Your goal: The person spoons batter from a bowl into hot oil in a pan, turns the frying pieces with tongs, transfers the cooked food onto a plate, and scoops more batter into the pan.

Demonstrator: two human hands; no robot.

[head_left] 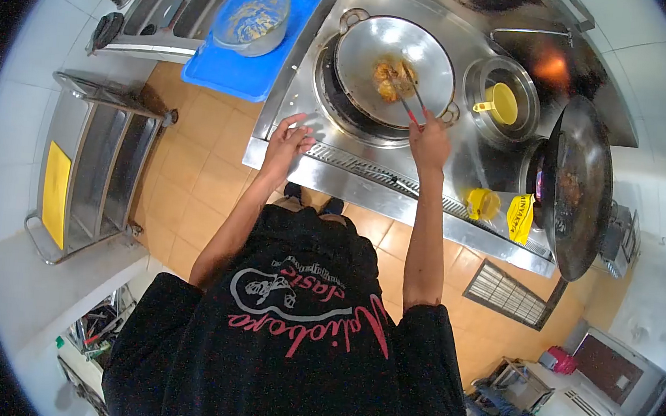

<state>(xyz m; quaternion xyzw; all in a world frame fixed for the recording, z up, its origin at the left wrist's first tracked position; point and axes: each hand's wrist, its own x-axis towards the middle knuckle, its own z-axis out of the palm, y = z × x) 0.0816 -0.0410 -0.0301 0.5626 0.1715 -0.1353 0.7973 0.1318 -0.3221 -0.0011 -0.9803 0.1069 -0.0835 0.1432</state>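
By the right hand [431,144], red-handled tongs [412,115] are gripped at the handles, presumably so skin is kept from heat; browned food [385,81] is met by their tips in the wok [418,47]. The left hand [288,147] is held empty, loosely open, near the stove [299,94] edge.

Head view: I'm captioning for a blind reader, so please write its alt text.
A person's right hand holds red-handled tongs at browned food in a wok on a steel stove; the empty left hand is near the stove's front edge. A clear bowl sits on a blue tray.
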